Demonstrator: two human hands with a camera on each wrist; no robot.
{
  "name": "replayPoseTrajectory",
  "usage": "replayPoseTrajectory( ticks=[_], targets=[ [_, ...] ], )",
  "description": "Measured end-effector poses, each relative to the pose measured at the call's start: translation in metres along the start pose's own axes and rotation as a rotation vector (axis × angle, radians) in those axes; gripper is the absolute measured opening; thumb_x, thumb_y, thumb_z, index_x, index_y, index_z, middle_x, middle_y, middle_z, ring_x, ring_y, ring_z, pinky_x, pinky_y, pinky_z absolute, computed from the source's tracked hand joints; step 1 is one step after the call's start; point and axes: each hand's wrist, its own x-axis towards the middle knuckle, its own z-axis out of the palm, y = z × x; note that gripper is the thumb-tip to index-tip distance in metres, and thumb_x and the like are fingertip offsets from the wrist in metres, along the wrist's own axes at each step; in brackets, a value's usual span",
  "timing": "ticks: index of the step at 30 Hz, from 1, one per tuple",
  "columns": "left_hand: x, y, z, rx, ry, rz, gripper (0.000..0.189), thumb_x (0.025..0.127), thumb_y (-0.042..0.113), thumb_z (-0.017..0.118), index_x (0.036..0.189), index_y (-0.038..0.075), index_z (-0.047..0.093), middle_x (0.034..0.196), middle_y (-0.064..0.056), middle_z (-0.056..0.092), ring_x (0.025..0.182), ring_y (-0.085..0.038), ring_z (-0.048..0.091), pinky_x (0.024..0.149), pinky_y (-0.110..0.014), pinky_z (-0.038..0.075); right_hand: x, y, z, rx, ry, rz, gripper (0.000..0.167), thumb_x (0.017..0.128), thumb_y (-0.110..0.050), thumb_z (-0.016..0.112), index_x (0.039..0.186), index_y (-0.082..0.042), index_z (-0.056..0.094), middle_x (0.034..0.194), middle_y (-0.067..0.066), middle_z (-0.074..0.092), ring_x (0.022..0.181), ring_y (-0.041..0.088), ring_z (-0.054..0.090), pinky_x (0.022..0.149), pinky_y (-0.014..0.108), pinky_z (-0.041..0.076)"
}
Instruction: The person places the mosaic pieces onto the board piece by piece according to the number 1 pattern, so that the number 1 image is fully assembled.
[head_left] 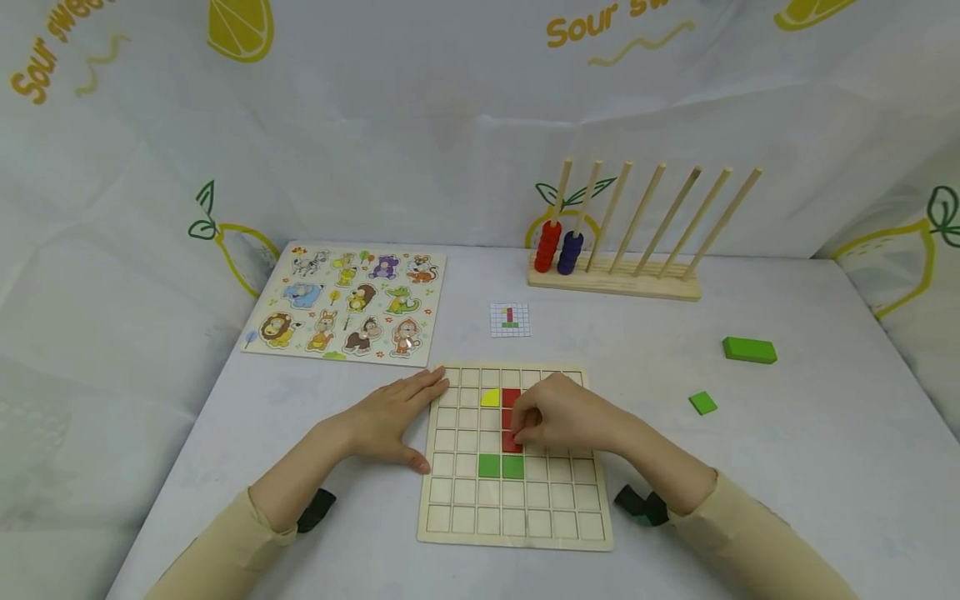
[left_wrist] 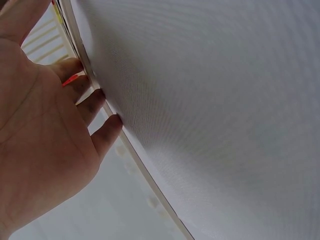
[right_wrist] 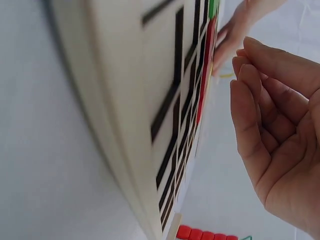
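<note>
A wooden grid board (head_left: 551, 523) lies flat on the white cloth. On it are a yellow quarter-circle tile (head_left: 491, 398), a column of red square tiles (head_left: 512, 397) partly covered by my right hand, and two green square tiles (head_left: 489, 466) below. My left hand (head_left: 390, 415) is spread, its fingertips touching the board's left edge. Over the board's middle, my right hand (head_left: 566, 412) has bent fingers, with thumb and index tips together beside the lowest red tile. In the right wrist view, nothing shows between those fingertips (right_wrist: 242, 60).
A small printed pattern card (head_left: 510, 320) lies behind the board. An animal puzzle (head_left: 341, 304) is at back left; a peg stand (head_left: 615, 285) with red and blue beads is at back right. A green block (head_left: 750, 350) and a loose green tile (head_left: 703, 403) lie on the right.
</note>
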Motion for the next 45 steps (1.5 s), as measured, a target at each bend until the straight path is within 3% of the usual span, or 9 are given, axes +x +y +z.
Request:
replayPoseTrajectory(
  ticks=[4,12,22,36,45],
  targets=[
    [0.000,0.001,0.000,0.000,0.002,0.004,0.114,0.072,0.054,0.082,0.158,0.012,0.021,0.169,-0.006,0.011,0.156,-0.033,0.017,0.123,-0.057,0.025,-0.008,0.009,-0.012,0.014,0.033,0.020,0.007,0.083,-0.014,0.077,0.081,-0.019,0.074,0.073,-0.012,0.067,0.066,0.001,0.055,0.062,0.017,0.050],
    [0.001,0.002,-0.001,0.004,-0.007,-0.010,0.114,0.072,0.054,0.082,0.159,0.013,0.020,0.169,-0.004,0.010,0.156,-0.033,0.016,0.124,-0.057,0.024,-0.037,0.042,-0.039,0.037,0.132,0.149,0.007,0.084,-0.012,0.077,0.091,-0.014,0.075,0.074,-0.008,0.068,0.067,0.005,0.057,0.061,0.019,0.050],
    [0.000,0.002,-0.002,-0.005,-0.006,-0.008,0.114,0.072,0.054,0.082,0.159,0.013,0.021,0.169,-0.004,0.010,0.155,-0.033,0.018,0.122,-0.058,0.026,-0.083,0.094,-0.074,-0.039,0.226,0.283,0.014,0.086,-0.018,0.076,0.099,-0.015,0.075,0.083,-0.007,0.071,0.073,-0.002,0.059,0.064,0.019,0.050],
    [0.000,0.000,0.000,-0.006,0.006,0.003,0.114,0.071,0.054,0.082,0.158,0.013,0.021,0.169,-0.004,0.010,0.155,-0.034,0.018,0.122,-0.058,0.026,-0.139,0.145,-0.096,0.049,0.088,0.332,0.030,0.087,-0.023,0.075,0.113,-0.009,0.070,0.111,0.005,0.073,0.089,-0.005,0.061,0.075,0.018,0.054],
    [0.000,0.000,0.001,-0.006,0.002,-0.002,0.115,0.071,0.055,0.081,0.159,0.013,0.020,0.170,-0.004,0.009,0.155,-0.034,0.017,0.122,-0.059,0.026,-0.150,0.163,-0.097,0.156,0.043,0.288,0.038,0.077,-0.014,0.082,0.110,-0.003,0.067,0.107,0.004,0.069,0.089,-0.002,0.055,0.075,0.015,0.051]
  ],
)
